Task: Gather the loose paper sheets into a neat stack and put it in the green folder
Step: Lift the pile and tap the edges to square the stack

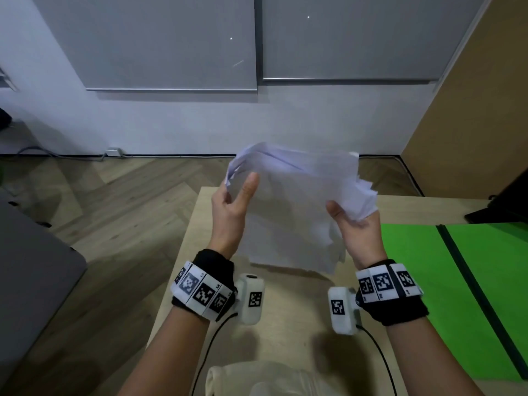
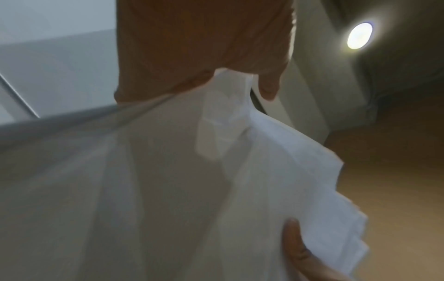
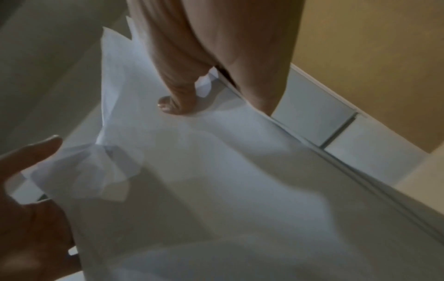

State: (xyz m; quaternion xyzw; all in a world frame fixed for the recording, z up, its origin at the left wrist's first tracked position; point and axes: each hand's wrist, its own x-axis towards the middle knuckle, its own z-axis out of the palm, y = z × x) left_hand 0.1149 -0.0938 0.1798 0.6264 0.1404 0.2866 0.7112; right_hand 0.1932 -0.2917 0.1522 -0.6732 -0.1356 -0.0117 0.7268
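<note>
An uneven bundle of white paper sheets is held upright above the wooden table, its lower edge just over the tabletop. My left hand holds the bundle's left side, thumb on the near face and fingers behind. My right hand grips the right side, where several sheet edges fan out unevenly. The green folder lies open flat on the table at the right, with a dark spine down its middle. Both wrist views show the sheets close up, pinched between thumb and fingers.
The table's left edge drops to a wood-pattern floor. A dark object sits at the table's far right corner. A grey surface stands at the left. A white wall runs behind.
</note>
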